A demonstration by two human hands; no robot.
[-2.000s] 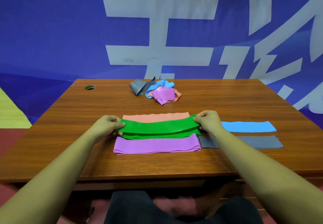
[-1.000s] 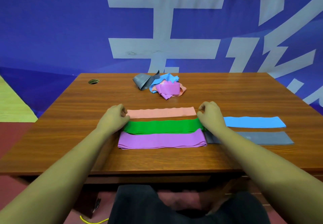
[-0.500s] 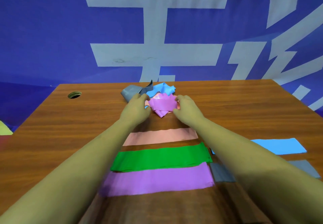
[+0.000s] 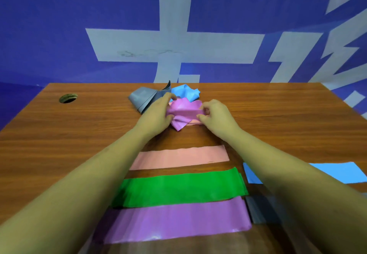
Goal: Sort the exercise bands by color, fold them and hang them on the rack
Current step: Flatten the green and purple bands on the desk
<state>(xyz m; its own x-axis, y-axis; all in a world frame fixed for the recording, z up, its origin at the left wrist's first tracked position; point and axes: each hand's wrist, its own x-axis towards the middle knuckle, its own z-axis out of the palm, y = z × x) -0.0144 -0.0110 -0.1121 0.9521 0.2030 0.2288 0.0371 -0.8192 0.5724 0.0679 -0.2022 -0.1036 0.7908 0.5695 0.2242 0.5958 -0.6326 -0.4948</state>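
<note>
Wooden tabletop (image 4: 278,114): left hand (image 4: 156,114) and right hand (image 4: 216,116) pinching crumpled purple band (image 4: 183,110) at far pile beside grey band (image 4: 142,98); nearer, flat pink band (image 4: 179,157), green band (image 4: 180,187), purple folded band (image 4: 174,222).

Reddish-brown wood grain across the tabletop (image 4: 59,144). Near edge, flat stripes: salmon-pink band (image 4: 178,157), bright green band (image 4: 178,188), glossy purple band (image 4: 174,222); rightward, sky-blue band (image 4: 337,172) and dark grey band (image 4: 260,210). Far edge: crumpled purple band (image 4: 182,110), crumpled grey band (image 4: 141,97), crumpled blue band (image 4: 184,93). Backdrop (image 4: 59,25): deep blue, pale grey strokes.
</note>
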